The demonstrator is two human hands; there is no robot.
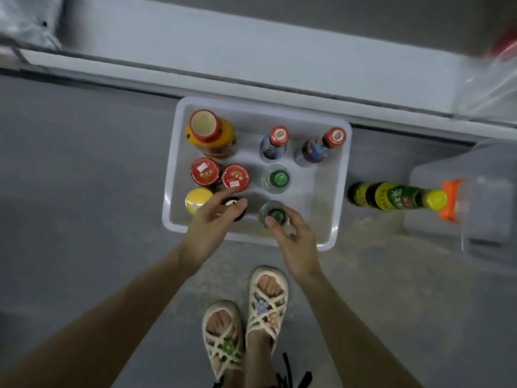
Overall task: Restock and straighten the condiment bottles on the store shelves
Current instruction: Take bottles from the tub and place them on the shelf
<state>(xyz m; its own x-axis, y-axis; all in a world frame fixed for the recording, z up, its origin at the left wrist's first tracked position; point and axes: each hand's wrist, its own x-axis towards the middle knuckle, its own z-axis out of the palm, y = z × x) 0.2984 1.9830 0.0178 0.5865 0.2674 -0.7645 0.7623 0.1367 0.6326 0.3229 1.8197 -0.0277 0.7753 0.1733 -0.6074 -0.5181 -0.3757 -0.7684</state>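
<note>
A grey floor [84,163] runs under everything, with the pale base of a shelf [251,60] across the far side. A white bin [333,191] sits on the floor just near of that base, holding the condiment bottles upright.

In the bin's left half, a large red-capped bottle [205,127] with an orange label stands in the far corner. Near of it are two red-lidded jars [205,170] side by side and touching, then a yellow-lidded jar [197,200] in the near left corner. Just right of that jar stands a black-lidded jar [233,208]. The left hand [209,222] reaches over it, fingers [223,193] spread and curved round the lid, thumb on the lid's right edge, gripping it.

In the right half, two slim red-capped bottles [279,135] stand at the far side, the right one tilted toward the bin's right wall. Near of them is a clear bottle with a green cap [278,178], and nearer again a second green-capped bottle [272,212]. The right hand [298,245] pinches its cap between thumb and forefinger, the other fingers loosely curled.

Right of the bin, a dark yellow-capped bottle [391,196] lies on its side on the floor, cap pointing right, against a clear plastic container [486,208]. Two sandalled feet [246,317] stand near of the bin.
</note>
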